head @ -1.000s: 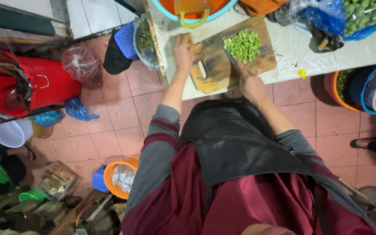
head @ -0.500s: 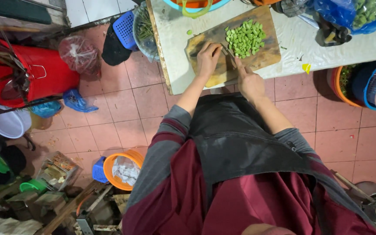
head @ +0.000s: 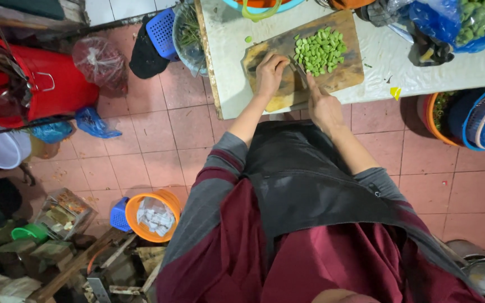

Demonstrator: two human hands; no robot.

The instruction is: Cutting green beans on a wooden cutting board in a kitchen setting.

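Green pieces (head: 319, 50): heaped at the far right of the wooden cutting board (head: 341, 76), kept away from the cutting spot.
Left hand (head: 270, 73): curled, pressed down on the board.
Right hand (head: 322, 104): closed around a knife (head: 300, 72).
Counter (head: 225, 73): board set near the front edge; bare surface left beside it.

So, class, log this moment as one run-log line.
left hand: on cutting board | right hand: holding knife | green pieces: piled on board

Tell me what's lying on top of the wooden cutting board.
On the cutting board lies a pile of chopped green pieces. The left hand rests on the board, hiding whatever is beneath it; the right hand is at its near edge.
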